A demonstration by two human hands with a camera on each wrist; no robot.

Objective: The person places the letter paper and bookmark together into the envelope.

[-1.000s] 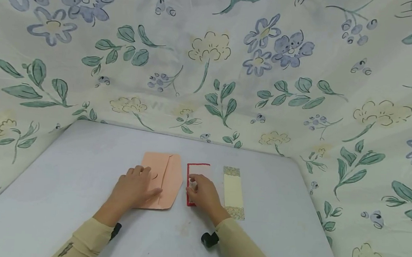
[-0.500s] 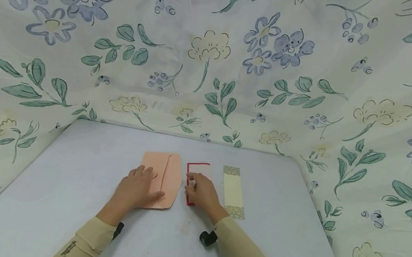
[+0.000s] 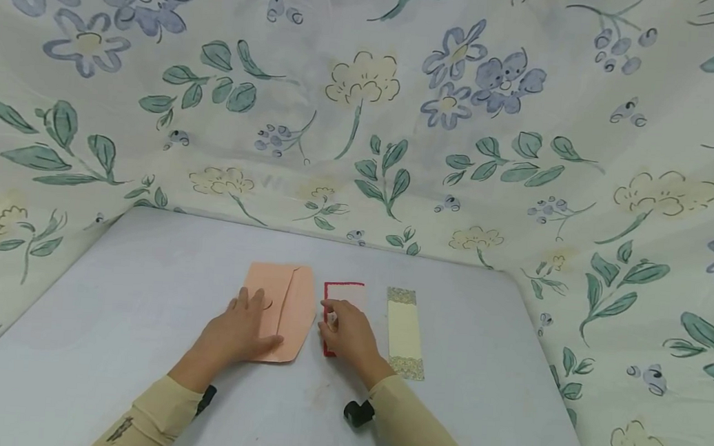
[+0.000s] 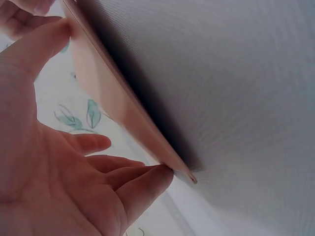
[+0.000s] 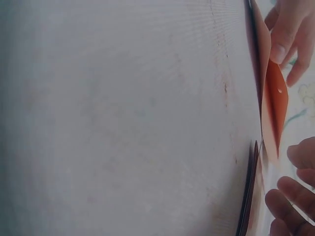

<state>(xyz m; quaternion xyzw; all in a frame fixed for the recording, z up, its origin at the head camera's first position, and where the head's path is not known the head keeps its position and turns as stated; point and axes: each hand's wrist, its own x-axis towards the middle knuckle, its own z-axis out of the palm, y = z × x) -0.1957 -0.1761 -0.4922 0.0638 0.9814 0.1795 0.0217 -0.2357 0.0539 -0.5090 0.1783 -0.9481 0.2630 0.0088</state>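
Left hand (image 3: 231,332) lies spread across the peach paper envelope (image 3: 295,326), fingers and thumb well apart, touching it rather than gripping. Envelope sits flat on the white tabletop (image 3: 475,404), pointed side toward the right; the right wrist view shows a darker orange inner face between its parted layers. Right hand (image 3: 349,336) hangs over the narrow pale card with a red border (image 3: 347,292), just beside the envelope; fingers bent, thumb apart from them, no hold seen; contact with the card cannot be told. Cream paper strip with speckled gold-green ends (image 3: 405,328) lies flat beyond, untouched. Step in hand, as I judge it: steadying the envelope while reaching for the red-edged card. Next move seems to call for slipping a fingertip under that card's thin edge, left hand keeping the envelope still.
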